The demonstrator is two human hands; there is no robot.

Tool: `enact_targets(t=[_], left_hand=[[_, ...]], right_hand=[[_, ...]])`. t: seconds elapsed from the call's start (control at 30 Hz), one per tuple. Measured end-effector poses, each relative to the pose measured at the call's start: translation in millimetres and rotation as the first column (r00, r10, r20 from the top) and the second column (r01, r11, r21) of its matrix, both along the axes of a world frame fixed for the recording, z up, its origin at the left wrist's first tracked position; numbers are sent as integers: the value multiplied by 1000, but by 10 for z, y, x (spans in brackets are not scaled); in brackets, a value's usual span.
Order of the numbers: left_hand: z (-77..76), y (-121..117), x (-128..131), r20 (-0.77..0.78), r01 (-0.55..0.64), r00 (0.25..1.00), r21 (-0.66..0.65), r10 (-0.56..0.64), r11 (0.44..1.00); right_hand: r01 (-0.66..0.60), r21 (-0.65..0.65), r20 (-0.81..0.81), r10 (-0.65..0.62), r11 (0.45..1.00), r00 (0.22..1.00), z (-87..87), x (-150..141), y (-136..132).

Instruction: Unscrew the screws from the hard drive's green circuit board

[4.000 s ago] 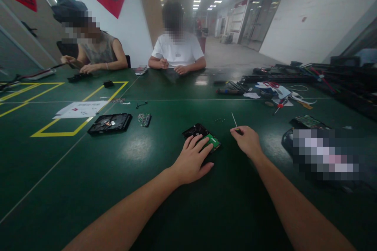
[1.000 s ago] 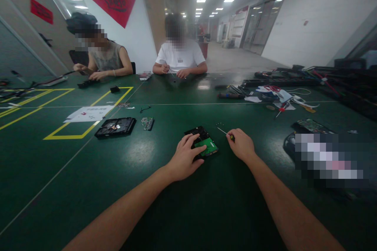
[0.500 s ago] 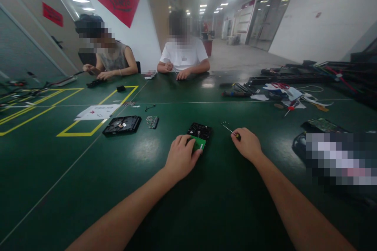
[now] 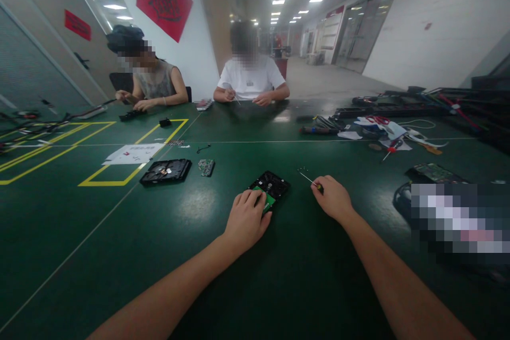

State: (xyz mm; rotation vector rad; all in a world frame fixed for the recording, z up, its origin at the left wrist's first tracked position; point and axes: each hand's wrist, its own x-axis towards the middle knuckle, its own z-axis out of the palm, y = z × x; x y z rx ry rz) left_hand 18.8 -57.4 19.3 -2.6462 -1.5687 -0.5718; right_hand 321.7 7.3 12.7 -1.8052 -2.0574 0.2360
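My left hand (image 4: 247,218) lies over the near end of a black hard drive (image 4: 274,180). Its fingers curl across the drive's green circuit board (image 4: 269,201), and the thumb is at the near right corner. The hand hides much of the board. Right of the drive, my right hand (image 4: 333,196) is closed round the handle of a thin screwdriver (image 4: 308,178). Its shaft points up and left, with the tip close to several tiny screws (image 4: 303,169) on the green table.
Left of the drive lie a small loose circuit board (image 4: 206,168) and another black hard drive (image 4: 166,171), near a white paper (image 4: 133,154). Cables and tools (image 4: 386,130) are heaped at the right. Two people (image 4: 251,79) work across the table (image 4: 167,255).
My left hand has turned the hard drive clockwise, its far end swinging right. The right hand with the screwdriver has barely moved. Across the table, one person's hand has shifted right.
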Motion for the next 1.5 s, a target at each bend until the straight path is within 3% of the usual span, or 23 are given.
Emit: enact_targets(t=[0.23, 0.5, 0.6, 0.7, 0.77, 0.97, 1.17, 1.3, 1.37, 1.43, 1.5], left_hand=[[17, -144, -335, 15, 199, 980, -45, -199, 979], [126, 31, -521, 20, 384, 923, -123, -385, 915], [152, 132, -564, 55, 432, 902, -136, -428, 892], [162, 213, -597, 75, 467, 884, -149, -461, 872], [163, 256, -611, 91, 480, 877, -161, -471, 862], [131, 359, -572, 100, 471, 882, -151, -461, 869], [110, 386, -422, 85, 401, 915, -101, -393, 911], [155, 402, -355, 196, 437, 893, -164, -404, 885], [165, 420, -304, 270, 445, 881, -190, -389, 875], [132, 437, -218, 377, 384, 877, -181, -297, 905], [53, 446, -112, 501, 172, 861, -132, -83, 976]], right_hand=[[-8, 30, -2, 8, 1000, 1000, -19, -16, -12], [-54, -20, -92, 52, 998, 994, 111, -141, -66], [-125, -87, -197, 106, 988, 975, 164, -279, -79], [-261, -152, -450, 168, 953, 877, 207, -443, -2], [-291, -174, -476, 178, 941, 861, 231, -548, 99], [-325, -267, -476, 169, 907, 863, 276, -668, 284], [-299, -354, -433, 128, 886, 892, 307, -283, 3], [-413, -466, -513, 141, 782, 847, 368, -61, -175], [-424, -467, -555, 117, 776, 824, 391, -54, -204], [-376, -449, -555, 77, 810, 829, 390, -101, -207], [-310, -418, -525, 52, 854, 849, 360, -170, -209]])
